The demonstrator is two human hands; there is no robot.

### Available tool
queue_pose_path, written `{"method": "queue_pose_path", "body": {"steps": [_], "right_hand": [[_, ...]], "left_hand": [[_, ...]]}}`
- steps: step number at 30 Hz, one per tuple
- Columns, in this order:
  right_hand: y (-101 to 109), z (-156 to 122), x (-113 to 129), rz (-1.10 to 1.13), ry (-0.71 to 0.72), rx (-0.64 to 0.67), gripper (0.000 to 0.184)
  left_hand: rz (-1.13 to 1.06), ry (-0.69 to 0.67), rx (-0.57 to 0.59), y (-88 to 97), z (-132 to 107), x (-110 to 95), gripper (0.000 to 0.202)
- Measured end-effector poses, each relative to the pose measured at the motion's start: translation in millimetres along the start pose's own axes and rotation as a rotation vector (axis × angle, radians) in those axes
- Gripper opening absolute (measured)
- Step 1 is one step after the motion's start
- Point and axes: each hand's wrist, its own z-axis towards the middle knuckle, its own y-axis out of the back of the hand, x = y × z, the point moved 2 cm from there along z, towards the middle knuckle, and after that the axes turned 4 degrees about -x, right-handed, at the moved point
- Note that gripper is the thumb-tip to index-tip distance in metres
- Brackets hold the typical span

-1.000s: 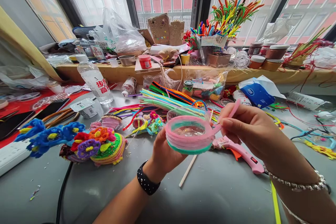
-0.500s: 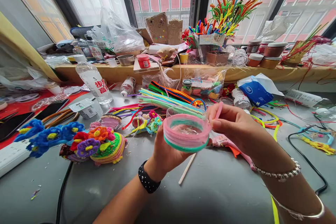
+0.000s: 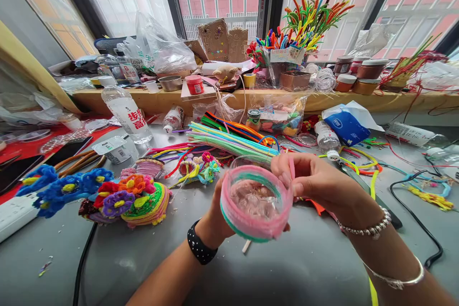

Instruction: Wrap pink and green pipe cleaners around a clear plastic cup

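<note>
My left hand (image 3: 214, 213) is wrapped round the side and underside of a clear plastic cup (image 3: 255, 201), tilted with its opening towards me. Pink and green pipe cleaners (image 3: 247, 225) are wound in bands round the cup's outside. At the cup's right rim, my right hand (image 3: 304, 179) pinches the loose end of a pink pipe cleaner (image 3: 291, 168) between thumb and fingers. Partly hidden under the cup, a pale stick (image 3: 246, 247) lies on the grey table.
Flower-topped pipe-cleaner pieces (image 3: 132, 196) stand at left, near a water bottle (image 3: 126, 112). Behind the cup lies a bundle of pipe cleaners (image 3: 229, 138). A blue tissue pack (image 3: 346, 124) and a black cable (image 3: 418, 205) are at right. Jars (image 3: 371, 69) line the wooden sill (image 3: 150, 100).
The cup has tipped towards me, so more of its inside shows. My right hand has moved slightly down and left, still pinching the pink end.
</note>
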Motion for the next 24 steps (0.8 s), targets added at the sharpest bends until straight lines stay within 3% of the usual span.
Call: {"method": "queue_pose_path", "body": {"steps": [3, 5, 11, 16, 21, 24], "right_hand": [[2, 1, -3, -0.010, -0.043, 0.073, 0.024], [5, 2, -5, -0.022, -0.050, 0.055, 0.026], [18, 3, -7, -0.048, -0.033, -0.117, 0.024], [31, -1, 0, -0.057, 0.027, -0.258, 0.027], [43, -6, 10, -0.075, 0.094, -0.364, 0.029], [49, -7, 16, -0.103, 0.122, -0.438, 0.029]], "left_hand": [[0.101, 0.018, -0.044, 1.9, -3, -1, 0.050], [0.118, -0.010, -0.083, 4.7, -3, -1, 0.049], [0.022, -0.177, -0.153, 7.4, -1, -2, 0.045], [0.065, -0.248, -0.205, 1.4, -2, -8, 0.062], [0.002, -0.340, -0.249, 1.2, 4, -12, 0.041], [-0.037, -0.359, -0.312, 1.6, 8, -13, 0.039]]}}
